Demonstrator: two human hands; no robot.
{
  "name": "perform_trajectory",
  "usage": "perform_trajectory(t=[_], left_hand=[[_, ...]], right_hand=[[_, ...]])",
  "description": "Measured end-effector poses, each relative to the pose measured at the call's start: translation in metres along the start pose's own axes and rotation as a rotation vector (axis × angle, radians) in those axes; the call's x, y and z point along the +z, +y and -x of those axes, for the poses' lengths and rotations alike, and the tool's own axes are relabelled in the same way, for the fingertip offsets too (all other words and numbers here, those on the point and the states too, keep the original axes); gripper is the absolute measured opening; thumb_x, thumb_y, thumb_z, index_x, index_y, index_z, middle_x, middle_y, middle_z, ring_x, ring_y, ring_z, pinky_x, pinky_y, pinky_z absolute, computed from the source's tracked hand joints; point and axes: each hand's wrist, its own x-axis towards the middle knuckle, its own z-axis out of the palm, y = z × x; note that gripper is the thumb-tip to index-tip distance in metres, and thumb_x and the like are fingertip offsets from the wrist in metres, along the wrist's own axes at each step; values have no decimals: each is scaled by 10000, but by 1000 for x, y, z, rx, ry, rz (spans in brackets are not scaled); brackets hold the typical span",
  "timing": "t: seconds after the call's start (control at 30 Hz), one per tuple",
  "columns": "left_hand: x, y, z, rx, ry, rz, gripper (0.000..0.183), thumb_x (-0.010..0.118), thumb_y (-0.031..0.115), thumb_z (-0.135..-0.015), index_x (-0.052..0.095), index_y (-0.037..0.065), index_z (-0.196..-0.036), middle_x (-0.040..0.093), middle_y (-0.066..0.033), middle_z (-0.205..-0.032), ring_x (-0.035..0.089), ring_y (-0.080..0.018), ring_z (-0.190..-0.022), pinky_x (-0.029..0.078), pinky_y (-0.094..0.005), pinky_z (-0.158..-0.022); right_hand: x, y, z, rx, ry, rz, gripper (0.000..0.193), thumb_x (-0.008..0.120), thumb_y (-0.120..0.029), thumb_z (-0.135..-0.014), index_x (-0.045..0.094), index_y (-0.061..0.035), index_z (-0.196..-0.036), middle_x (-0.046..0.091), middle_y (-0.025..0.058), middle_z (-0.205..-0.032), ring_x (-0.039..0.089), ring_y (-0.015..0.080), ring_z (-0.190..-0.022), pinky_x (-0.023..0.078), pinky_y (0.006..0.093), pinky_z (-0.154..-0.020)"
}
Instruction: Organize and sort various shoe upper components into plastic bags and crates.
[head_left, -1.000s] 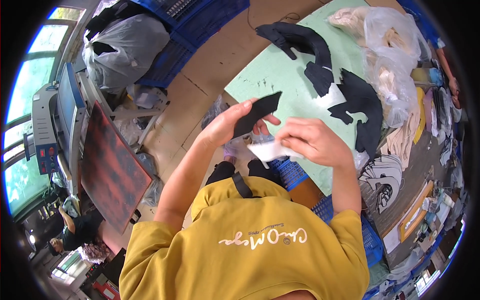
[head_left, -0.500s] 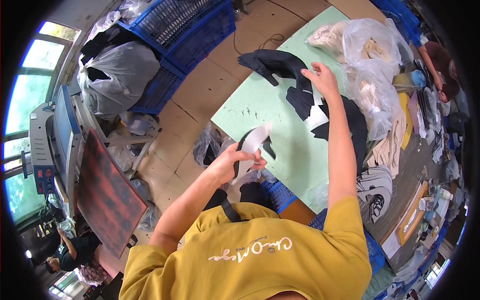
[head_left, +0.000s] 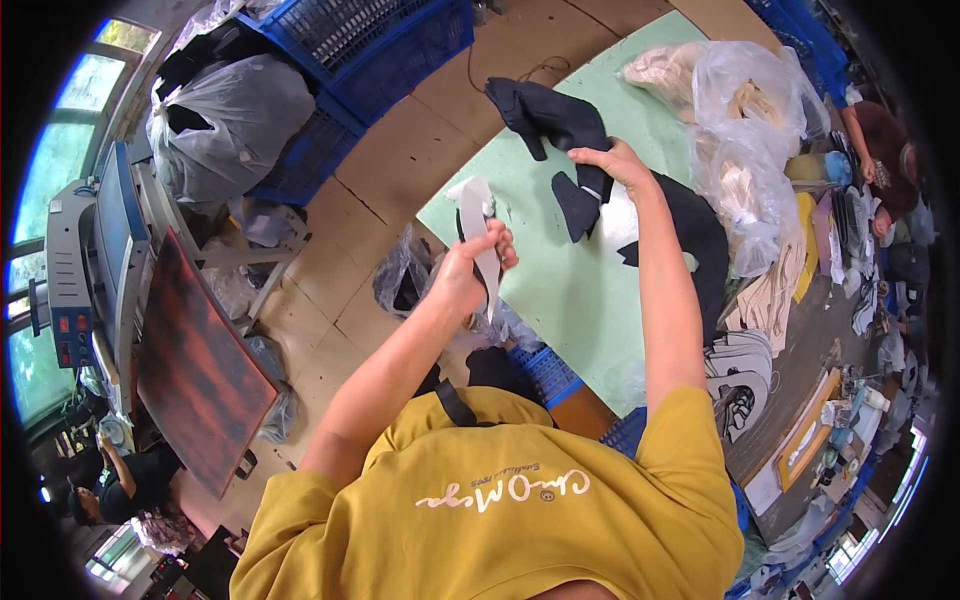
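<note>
My left hand [head_left: 475, 268] is closed round a curved, strip-like fabric piece [head_left: 476, 215], pale grey-white on one face and black along one edge, held up over the near left edge of the pale green table [head_left: 560, 290]. My right hand [head_left: 622, 168] reaches to the black fabric pieces, its thumb pointing left and its fingers curled over a black piece [head_left: 577, 207] that hangs below it. White backing [head_left: 617, 222] shows beside that piece. More black curved pieces lie at the far end [head_left: 555, 115] and under my right forearm [head_left: 695, 235].
Clear plastic bags of beige pieces [head_left: 745, 100] line the table's right side. A dark worktop [head_left: 800, 370] beyond holds stacked grey pieces [head_left: 740, 375]. Blue crates [head_left: 370, 60] and a stuffed bag [head_left: 230, 130] stand far left, near a press machine [head_left: 75, 280]. Other people work at both sides.
My left hand has lifted the pale strip, which now stands more upright. My right hand has come down and left onto the black pieces, and the front black piece has shifted left.
</note>
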Motion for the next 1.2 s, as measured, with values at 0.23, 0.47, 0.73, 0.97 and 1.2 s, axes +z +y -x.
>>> perform_trajectory(t=[0.23, 0.47, 0.73, 0.97, 1.2], left_hand=[[21, -3, 15, 304, 61, -356, 148, 541, 103, -911, 591, 37, -1033, 632, -40, -833, 429, -90, -549, 414, -271, -589], [19, -16, 33, 549, 256, -711, 190, 516, 74, -933, 581, -8, -1092, 609, -49, -908, 463, -75, -604, 415, -232, -603], [-27, 9, 20, 911, 509, -1174, 158, 566, 54, -871, 473, -13, -979, 514, -155, -917, 527, -277, -840, 444, -399, -767], [-50, 29, 43, 1072, 445, -1455, 133, 506, 81, -935, 507, -26, -1015, 549, -218, -962, 587, -374, -816, 472, -453, -703], [-44, 64, 94, 274, -139, -520, 119, 545, 159, -959, 557, 47, -921, 543, -12, -710, 427, -71, -498, 356, -233, -473]], right_hand=[[65, -7, 62, 43, 4, -636, 312, 822, -152, -657, 705, 21, -890, 687, 86, -878, 650, 181, -777, 511, 309, -743], [130, -33, 105, 145, 208, -1123, 266, 801, -59, -680, 676, 36, -895, 679, 113, -873, 663, 215, -722, 555, 361, -669], [214, -62, 155, -42, 545, -1228, 465, 764, 46, -696, 524, 53, -1095, 625, 128, -1026, 649, 227, -840, 571, 358, -723], [249, -64, 179, -57, 685, -1213, 632, 769, 39, -704, 374, 42, -1197, 550, 172, -1157, 623, 243, -944, 578, 367, -796], [226, -61, 199, 14, 666, -1331, 460, 783, -23, -674, 546, 44, -1062, 627, 131, -998, 648, 243, -838, 577, 395, -712]])
